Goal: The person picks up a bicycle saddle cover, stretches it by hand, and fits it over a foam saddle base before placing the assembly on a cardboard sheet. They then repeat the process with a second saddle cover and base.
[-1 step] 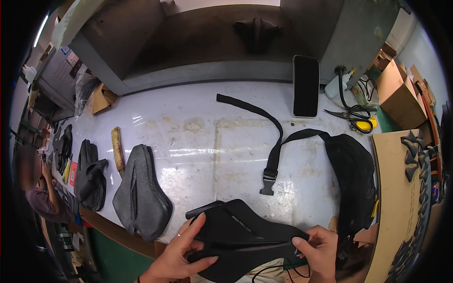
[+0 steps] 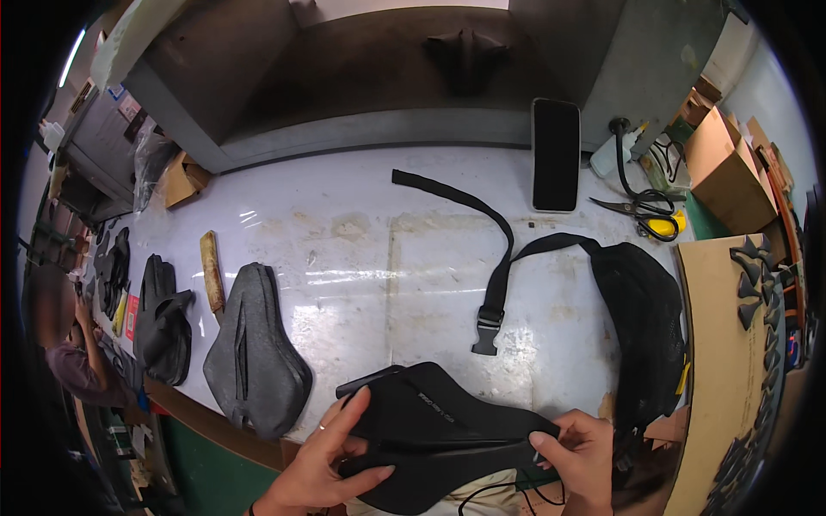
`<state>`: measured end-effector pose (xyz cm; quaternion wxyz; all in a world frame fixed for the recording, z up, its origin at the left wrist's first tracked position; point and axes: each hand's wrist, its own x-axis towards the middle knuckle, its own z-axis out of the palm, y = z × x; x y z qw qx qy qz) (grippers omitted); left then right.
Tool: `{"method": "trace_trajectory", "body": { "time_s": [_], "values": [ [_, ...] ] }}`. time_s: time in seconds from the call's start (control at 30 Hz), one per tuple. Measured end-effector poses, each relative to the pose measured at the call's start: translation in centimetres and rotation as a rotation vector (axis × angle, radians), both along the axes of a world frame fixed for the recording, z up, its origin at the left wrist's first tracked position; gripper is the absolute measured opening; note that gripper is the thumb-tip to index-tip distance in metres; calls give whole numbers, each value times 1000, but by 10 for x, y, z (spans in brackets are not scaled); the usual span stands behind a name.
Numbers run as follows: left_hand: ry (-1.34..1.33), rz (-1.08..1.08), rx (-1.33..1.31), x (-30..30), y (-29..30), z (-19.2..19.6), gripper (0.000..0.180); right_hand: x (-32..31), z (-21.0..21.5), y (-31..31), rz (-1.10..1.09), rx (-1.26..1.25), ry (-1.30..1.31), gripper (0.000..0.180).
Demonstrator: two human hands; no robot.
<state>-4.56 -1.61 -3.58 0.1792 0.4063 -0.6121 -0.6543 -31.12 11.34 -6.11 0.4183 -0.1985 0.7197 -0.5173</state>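
A black padded cover [image 2: 434, 430], shaped like a bicycle saddle with a long central groove, lies across the near edge of the table. My left hand [image 2: 323, 464] grips its wide end, thumb and fingers spread over the top. At the narrow end on the right, my right hand [image 2: 578, 451] pinches the tip between thumb and fingers. A thin black cord [image 2: 495, 488] loops below the right hand. Left of the cover lies a grey saddle-shaped cover [image 2: 258, 353], with another dark cover [image 2: 163, 318] farther left.
A black strap with a buckle [image 2: 487, 331] runs to a black mesh pouch [image 2: 641, 327] on the right. Beyond are a phone [image 2: 556, 155], scissors [image 2: 645, 212] and a bottle [image 2: 613, 153]. A wooden-handled tool [image 2: 212, 271] lies left. Cardboard [image 2: 718, 370] borders the right; a person [image 2: 82, 361] works far left.
The whole view has shifted very slightly. Both hands keep the same hold on the black cover.
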Motion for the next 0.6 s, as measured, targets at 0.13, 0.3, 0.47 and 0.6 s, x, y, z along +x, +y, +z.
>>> {"method": "trace_trajectory", "body": {
  "time_s": [0.13, 0.3, 0.47, 0.6],
  "values": [
    [-29, 2, 9, 7, -3, -3, 103, -4, -6, -1, 75, 55, -42, 12],
    [-40, -14, -60, 9, -6, -7, 101, -2, -10, -1, 91, 66, -91, 9],
    [-60, -19, -138, 7, -11, -9, 90, 1, -12, -1, 84, 54, -43, 9],
    [-51, -25, -174, 14, -15, -11, 92, 5, -6, -7, 115, 77, 17, 10]
  ]
}}
